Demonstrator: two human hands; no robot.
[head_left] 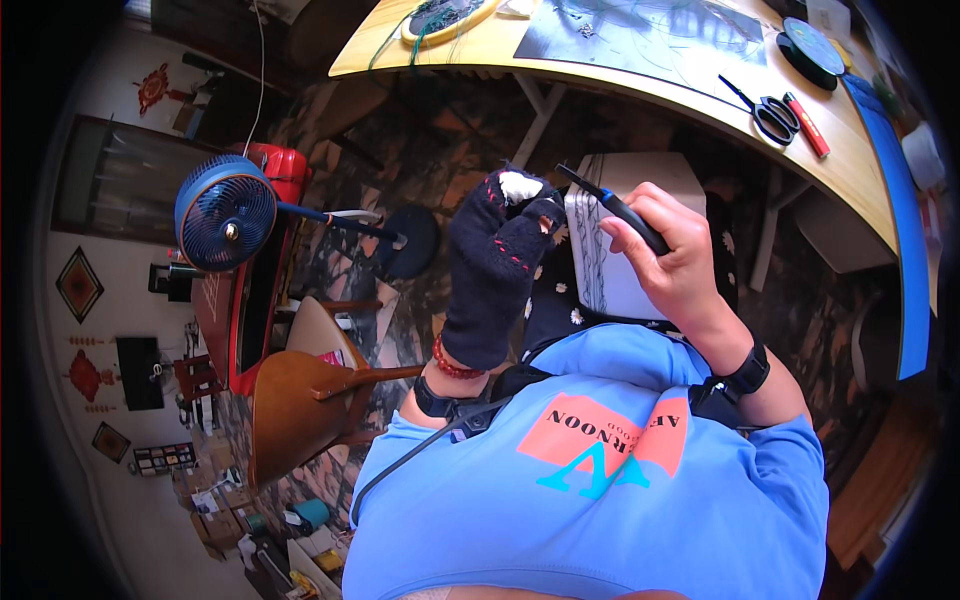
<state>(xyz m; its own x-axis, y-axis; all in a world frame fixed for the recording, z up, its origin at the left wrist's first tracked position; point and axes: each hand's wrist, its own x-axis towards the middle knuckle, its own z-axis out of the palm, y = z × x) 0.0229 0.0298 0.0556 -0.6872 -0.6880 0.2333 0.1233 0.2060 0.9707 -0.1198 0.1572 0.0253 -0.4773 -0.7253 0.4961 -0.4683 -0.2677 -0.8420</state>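
Observation:
My left hand (500, 235) wears a dark knitted glove with red stitches and a white patch over the fingertips. Its fingers are curled in, and whatever they pinch is too small or hidden to name. Just right of it, my right hand (662, 245) is bare and wrapped round a slim tool (632, 216) with a black handle, a blue band and a narrow dark tip. That tip points up and left, near the gloved fingers but apart from them. Under both hands a white block-shaped box (612, 262) with dark lines along its side rests on my lap.
Ahead curves a wooden table (480, 52) bearing scissors (770, 115), a red lighter (807, 125), a dark sheet (640, 45), a round tin (812, 52) and a yellow hoop with green threads (445, 22). A blue fan (228, 213) and a wooden chair (290, 400) stand left.

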